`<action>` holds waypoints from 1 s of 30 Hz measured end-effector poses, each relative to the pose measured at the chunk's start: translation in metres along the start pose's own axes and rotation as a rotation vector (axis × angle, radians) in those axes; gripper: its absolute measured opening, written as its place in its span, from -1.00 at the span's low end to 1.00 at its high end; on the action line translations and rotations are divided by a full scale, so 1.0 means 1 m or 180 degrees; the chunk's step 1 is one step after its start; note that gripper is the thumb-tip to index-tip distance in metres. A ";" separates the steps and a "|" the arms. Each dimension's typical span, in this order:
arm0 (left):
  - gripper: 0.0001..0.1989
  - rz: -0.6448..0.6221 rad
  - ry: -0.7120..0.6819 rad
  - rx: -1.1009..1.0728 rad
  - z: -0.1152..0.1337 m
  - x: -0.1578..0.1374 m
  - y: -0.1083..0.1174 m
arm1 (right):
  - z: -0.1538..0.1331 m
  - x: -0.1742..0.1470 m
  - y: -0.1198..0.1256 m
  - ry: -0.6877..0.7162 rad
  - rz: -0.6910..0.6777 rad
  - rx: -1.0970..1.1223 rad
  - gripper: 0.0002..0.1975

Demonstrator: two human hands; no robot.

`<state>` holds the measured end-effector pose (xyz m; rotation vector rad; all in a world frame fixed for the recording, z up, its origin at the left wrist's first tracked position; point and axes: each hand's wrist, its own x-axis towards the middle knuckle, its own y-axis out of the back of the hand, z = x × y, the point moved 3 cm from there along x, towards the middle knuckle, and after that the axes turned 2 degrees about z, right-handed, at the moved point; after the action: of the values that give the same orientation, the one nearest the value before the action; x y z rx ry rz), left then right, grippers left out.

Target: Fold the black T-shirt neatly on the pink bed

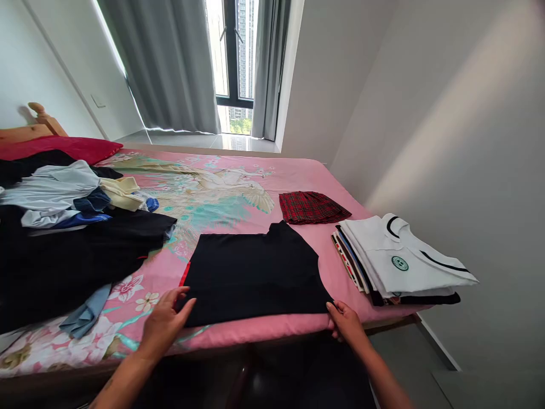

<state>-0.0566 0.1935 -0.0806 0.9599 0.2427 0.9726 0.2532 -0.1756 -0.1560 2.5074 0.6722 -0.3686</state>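
A black garment (255, 272) lies flat and partly folded on the pink flowered bed sheet (213, 193), near the bed's front edge. My left hand (164, 318) rests at its lower left corner, fingers spread on the cloth and sheet. My right hand (347, 321) pinches its lower right corner at the bed's edge. A thin red strip shows along the garment's left side.
A stack of folded clothes topped by a white polo shirt (404, 261) sits at the right. A folded red plaid piece (310, 207) lies behind. An unfolded heap of dark and pale clothes (63, 227) covers the left. Wall close on the right; window and grey curtains beyond.
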 end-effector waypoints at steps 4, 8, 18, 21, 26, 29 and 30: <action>-0.67 -0.0458 -0.1380 -0.0168 0.091 -0.012 -0.049 | -0.010 -0.016 0.008 0.0730 0.0880 -0.0400 -0.54; -0.44 -0.1115 -0.2063 0.0044 0.163 -0.017 -0.105 | -0.033 -0.040 0.004 0.1614 0.1203 -0.0752 -0.67; -0.65 -0.0898 -0.0988 -0.0362 0.186 0.039 -0.174 | -0.056 -0.046 -0.040 0.2782 0.0216 -0.2085 -0.58; -0.62 -0.0430 -0.0529 -0.0273 0.178 0.048 -0.172 | -0.050 -0.038 -0.042 0.2530 0.0305 -0.2260 -0.54; -0.62 -0.0676 -0.2726 -0.0293 0.198 0.014 -0.163 | -0.059 -0.035 -0.044 0.2667 0.0403 -0.2143 -0.60; -0.59 -0.0869 -0.3004 0.0224 0.197 -0.006 -0.168 | -0.066 -0.031 -0.048 0.2698 0.0374 -0.2138 -0.61; -0.57 -0.0735 -0.2603 0.0457 0.193 -0.006 -0.169 | -0.067 -0.028 -0.049 0.2636 0.0409 -0.2145 -0.61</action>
<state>0.1493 0.0421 -0.1011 1.3499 -0.2663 0.3004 0.2115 -0.1137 -0.1100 1.9484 0.7522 0.8567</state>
